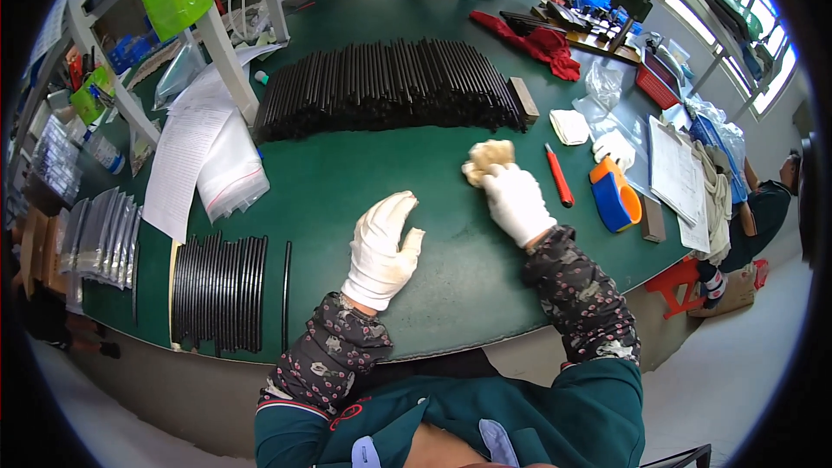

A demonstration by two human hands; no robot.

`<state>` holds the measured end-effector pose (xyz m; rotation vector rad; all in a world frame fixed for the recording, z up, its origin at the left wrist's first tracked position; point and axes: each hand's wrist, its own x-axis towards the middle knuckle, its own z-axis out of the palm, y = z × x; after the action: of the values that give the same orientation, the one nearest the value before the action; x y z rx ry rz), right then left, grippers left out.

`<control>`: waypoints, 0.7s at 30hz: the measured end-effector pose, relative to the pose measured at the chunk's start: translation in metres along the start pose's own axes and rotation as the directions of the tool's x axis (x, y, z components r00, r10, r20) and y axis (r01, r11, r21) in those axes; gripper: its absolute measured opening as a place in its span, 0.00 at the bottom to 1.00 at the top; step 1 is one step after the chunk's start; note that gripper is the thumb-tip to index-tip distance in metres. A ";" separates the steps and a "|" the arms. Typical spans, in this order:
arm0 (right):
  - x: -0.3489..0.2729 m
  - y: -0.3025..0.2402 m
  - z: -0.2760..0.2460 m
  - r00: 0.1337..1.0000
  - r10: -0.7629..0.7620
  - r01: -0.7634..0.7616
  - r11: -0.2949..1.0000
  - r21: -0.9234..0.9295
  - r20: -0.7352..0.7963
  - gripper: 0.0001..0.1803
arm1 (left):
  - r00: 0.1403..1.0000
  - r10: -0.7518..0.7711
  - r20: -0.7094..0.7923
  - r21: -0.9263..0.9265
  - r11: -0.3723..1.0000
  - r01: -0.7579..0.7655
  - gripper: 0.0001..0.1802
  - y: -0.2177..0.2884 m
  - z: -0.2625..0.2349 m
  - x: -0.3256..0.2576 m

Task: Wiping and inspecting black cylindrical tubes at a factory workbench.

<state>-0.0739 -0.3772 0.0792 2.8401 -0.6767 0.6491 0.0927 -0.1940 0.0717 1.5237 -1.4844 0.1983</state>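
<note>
The right hand (516, 201), gloved, presses a cream wad of cloth (488, 159) onto the green bench (347, 182), grip closed over its near edge. The left hand (381, 251) rests open, holding nothing. The wad looks soft, light, compressible; grasp it bunched from above.

Clear bags: a stack of flat transparent plastic bags (230, 175) lies at the table's left.
Silver pouches: a row of grey foil pouches (102, 234) overlaps at the far left edge.
Crumpled bags: clear plastic bags (604, 87) sit at the right, near the red cloth (542, 42).
</note>
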 end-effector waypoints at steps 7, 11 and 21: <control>-0.053 0.109 -0.008 0.958 0.276 -0.287 0.935 -0.208 -0.083 0.03 | 1.000 0.010 0.007 -0.025 1.000 -0.009 0.25 0.004 0.014 0.005; -0.031 0.109 -0.012 0.936 0.349 -0.347 0.899 -0.267 -0.039 0.07 | 0.999 -0.032 -0.003 -0.021 0.999 0.032 0.24 0.004 0.012 0.000; 0.100 0.032 -0.006 0.948 -0.051 0.092 0.989 0.119 -0.313 0.16 | 0.982 -0.163 0.090 0.162 0.976 0.147 0.24 0.025 -0.038 0.007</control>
<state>-0.0104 -0.4439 0.1305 2.7689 -0.4909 1.1349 0.0913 -0.1674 0.1090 1.7908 -1.4486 0.1464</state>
